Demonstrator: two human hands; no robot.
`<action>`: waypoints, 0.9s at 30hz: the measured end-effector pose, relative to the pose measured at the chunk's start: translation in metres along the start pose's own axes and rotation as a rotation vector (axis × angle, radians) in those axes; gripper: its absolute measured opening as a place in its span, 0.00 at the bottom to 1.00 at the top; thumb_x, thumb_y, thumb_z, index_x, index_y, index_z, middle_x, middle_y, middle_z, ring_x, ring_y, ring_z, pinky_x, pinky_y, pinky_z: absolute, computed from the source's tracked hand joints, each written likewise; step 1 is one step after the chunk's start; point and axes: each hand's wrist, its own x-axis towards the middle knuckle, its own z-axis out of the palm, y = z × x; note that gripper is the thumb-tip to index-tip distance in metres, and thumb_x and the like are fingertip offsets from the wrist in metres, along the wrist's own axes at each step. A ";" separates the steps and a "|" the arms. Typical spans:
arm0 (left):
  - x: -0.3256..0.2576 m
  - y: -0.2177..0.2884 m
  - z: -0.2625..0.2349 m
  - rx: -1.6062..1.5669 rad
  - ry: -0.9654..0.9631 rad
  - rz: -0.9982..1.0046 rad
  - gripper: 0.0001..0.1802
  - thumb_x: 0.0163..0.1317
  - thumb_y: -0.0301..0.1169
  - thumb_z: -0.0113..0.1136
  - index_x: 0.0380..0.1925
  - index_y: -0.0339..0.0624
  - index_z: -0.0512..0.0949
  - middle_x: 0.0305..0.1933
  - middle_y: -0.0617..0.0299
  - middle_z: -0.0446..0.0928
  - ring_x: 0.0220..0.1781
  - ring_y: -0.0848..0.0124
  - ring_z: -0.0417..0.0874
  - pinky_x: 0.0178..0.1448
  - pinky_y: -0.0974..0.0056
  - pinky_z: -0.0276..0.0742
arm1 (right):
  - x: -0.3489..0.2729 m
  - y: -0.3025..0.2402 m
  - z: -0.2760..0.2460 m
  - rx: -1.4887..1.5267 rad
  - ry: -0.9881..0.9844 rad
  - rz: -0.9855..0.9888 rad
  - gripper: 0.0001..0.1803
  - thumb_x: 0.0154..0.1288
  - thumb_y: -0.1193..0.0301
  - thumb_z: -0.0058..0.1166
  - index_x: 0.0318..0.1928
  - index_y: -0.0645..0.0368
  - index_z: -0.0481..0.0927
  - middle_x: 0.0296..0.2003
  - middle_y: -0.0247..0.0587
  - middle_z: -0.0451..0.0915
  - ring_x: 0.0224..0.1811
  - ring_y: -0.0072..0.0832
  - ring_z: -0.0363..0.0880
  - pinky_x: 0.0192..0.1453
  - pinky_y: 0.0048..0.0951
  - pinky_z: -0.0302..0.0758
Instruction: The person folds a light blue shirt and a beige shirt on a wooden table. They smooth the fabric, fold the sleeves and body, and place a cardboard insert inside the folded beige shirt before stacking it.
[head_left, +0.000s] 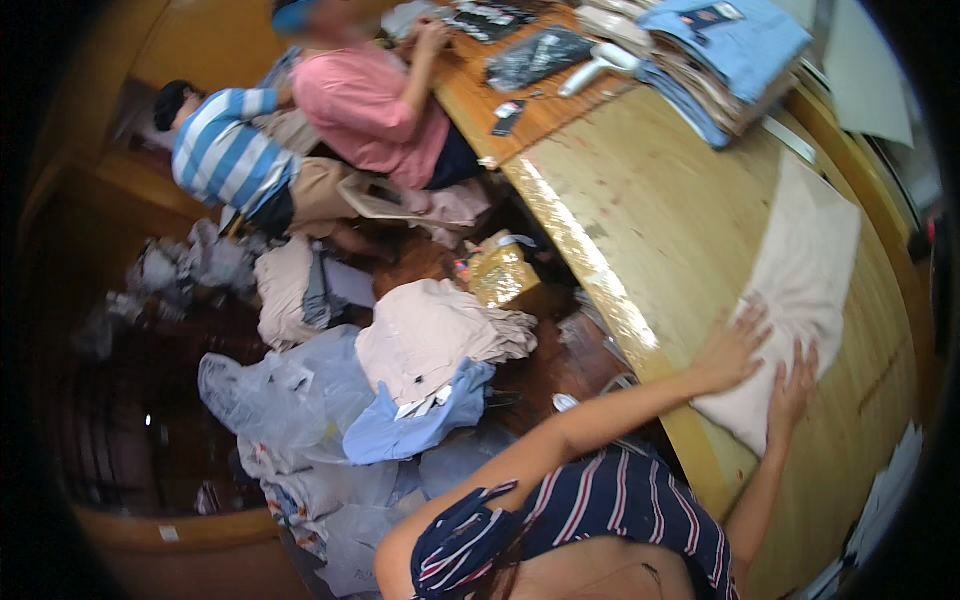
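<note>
A folded cream-coloured garment (805, 270) lies flat on the wooden table (660, 210). My left hand (735, 345) rests flat on its near corner, fingers spread. Just to the right, my right hand (793, 385) also presses flat on the cloth near its lower edge. Neither hand grips anything. My forearms reach in from the lower middle, and my striped navy top (590, 520) fills the bottom of the view.
A stack of folded blue and beige garments (720, 60) sits at the table's far end, beside a white handheld tool (600, 68) and dark packets (535, 55). Two people (370, 100) sit at the left. Piles of clothes (430, 335) and plastic bags (280, 390) cover the floor.
</note>
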 end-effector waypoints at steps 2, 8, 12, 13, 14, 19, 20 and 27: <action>-0.007 0.004 -0.005 0.091 0.045 0.087 0.32 0.53 0.45 0.46 0.58 0.48 0.56 0.66 0.55 0.45 0.67 0.61 0.42 0.62 0.42 0.37 | -0.003 -0.004 -0.007 0.035 0.001 0.022 0.26 0.60 0.61 0.41 0.60 0.45 0.58 0.63 0.37 0.48 0.65 0.36 0.45 0.61 0.54 0.43; -0.073 0.007 -0.032 0.146 -0.223 0.370 0.34 0.52 0.46 0.49 0.59 0.49 0.54 0.65 0.56 0.46 0.67 0.59 0.46 0.62 0.46 0.45 | -0.056 -0.023 -0.072 0.011 -0.070 -0.149 0.31 0.53 0.55 0.47 0.59 0.43 0.58 0.63 0.35 0.47 0.65 0.35 0.43 0.63 0.52 0.39; -0.075 0.004 -0.029 0.219 -0.259 0.425 0.32 0.53 0.38 0.48 0.59 0.47 0.53 0.64 0.54 0.49 0.66 0.59 0.49 0.62 0.49 0.51 | -0.089 -0.009 -0.060 0.102 -0.272 -0.133 0.35 0.48 0.51 0.51 0.58 0.41 0.59 0.62 0.33 0.49 0.65 0.33 0.43 0.63 0.52 0.40; -0.074 0.005 -0.030 0.217 -0.253 0.445 0.31 0.53 0.36 0.48 0.58 0.46 0.54 0.63 0.53 0.50 0.65 0.58 0.51 0.61 0.50 0.52 | -0.091 -0.006 -0.065 0.122 -0.257 -0.140 0.36 0.46 0.51 0.52 0.58 0.41 0.59 0.62 0.33 0.49 0.65 0.32 0.43 0.63 0.52 0.41; -0.074 0.004 -0.032 0.223 -0.247 0.462 0.30 0.53 0.34 0.47 0.58 0.44 0.54 0.62 0.52 0.52 0.64 0.58 0.53 0.61 0.51 0.53 | -0.093 -0.003 -0.072 0.103 -0.250 -0.143 0.37 0.44 0.51 0.54 0.58 0.42 0.60 0.62 0.33 0.51 0.65 0.31 0.45 0.63 0.50 0.43; -0.072 -0.001 -0.033 0.248 -0.101 0.514 0.22 0.50 0.28 0.45 0.48 0.38 0.64 0.57 0.51 0.61 0.59 0.59 0.61 0.58 0.56 0.59 | -0.111 0.012 -0.069 0.143 -0.134 -0.166 0.33 0.45 0.56 0.56 0.55 0.44 0.63 0.59 0.34 0.57 0.62 0.32 0.53 0.61 0.48 0.48; -0.070 0.001 -0.033 0.260 -0.055 0.547 0.20 0.46 0.27 0.52 0.43 0.38 0.67 0.53 0.52 0.65 0.56 0.60 0.65 0.56 0.57 0.62 | -0.111 0.011 -0.070 0.146 -0.114 -0.178 0.32 0.46 0.57 0.56 0.55 0.45 0.64 0.58 0.35 0.59 0.61 0.33 0.55 0.61 0.47 0.50; -0.066 -0.004 -0.041 0.031 -0.169 0.482 0.23 0.41 0.27 0.57 0.42 0.39 0.68 0.46 0.54 0.71 0.51 0.62 0.71 0.52 0.59 0.66 | -0.116 0.027 -0.051 0.098 0.020 -0.309 0.26 0.43 0.71 0.56 0.49 0.48 0.70 0.53 0.34 0.66 0.56 0.30 0.63 0.57 0.41 0.57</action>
